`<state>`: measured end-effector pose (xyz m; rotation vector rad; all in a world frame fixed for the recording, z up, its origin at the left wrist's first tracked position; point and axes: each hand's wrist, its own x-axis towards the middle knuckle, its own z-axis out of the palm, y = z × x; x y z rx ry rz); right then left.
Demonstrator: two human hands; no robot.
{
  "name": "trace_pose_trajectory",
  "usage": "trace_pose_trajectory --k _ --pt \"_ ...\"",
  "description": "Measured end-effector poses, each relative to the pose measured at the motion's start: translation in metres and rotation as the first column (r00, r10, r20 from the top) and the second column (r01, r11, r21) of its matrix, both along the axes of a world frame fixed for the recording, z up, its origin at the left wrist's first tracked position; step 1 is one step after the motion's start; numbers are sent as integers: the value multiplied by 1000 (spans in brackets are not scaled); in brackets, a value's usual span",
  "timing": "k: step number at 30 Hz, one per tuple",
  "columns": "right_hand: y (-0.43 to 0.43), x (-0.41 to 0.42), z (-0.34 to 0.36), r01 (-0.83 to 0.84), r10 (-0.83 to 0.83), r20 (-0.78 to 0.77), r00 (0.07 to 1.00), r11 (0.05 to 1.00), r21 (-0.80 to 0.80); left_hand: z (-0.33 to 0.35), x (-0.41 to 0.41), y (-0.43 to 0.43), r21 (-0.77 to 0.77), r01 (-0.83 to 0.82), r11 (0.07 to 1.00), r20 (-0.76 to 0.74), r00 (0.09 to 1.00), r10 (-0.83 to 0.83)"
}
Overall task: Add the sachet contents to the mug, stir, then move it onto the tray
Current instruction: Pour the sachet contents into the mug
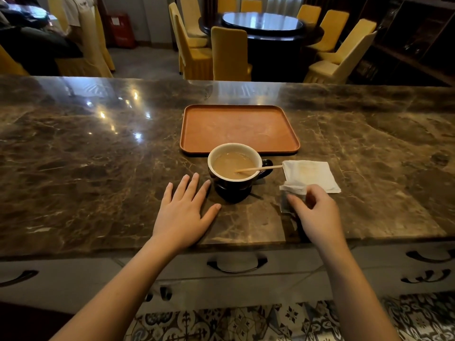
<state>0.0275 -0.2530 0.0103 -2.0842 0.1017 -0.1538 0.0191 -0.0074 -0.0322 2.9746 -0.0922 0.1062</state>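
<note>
A dark mug (234, 188) with a white inside holds a light brown drink and stands on the marble counter just in front of the orange tray (240, 112). A wooden stir stick (258, 168) leans in the mug, pointing right over the handle. My left hand (184, 212) lies flat on the counter left of the mug, fingers spread, index fingertip close to the mug's side. My right hand (317, 212) pinches a small grey-white sachet (290, 195) on the counter right of the mug.
A folded white napkin (312, 175) lies right of the mug, partly under the sachet. The marble counter (98, 156) stretches wide left and right. Drawers with dark handles sit below its front edge. Yellow-covered chairs and a round dark table stand beyond.
</note>
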Motion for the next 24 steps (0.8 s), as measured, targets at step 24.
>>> trace_pose_trajectory --k 24 --pt "35 92 63 -343 339 70 938 937 59 1 0 0 -21 -1 1000 -6 1000 1"
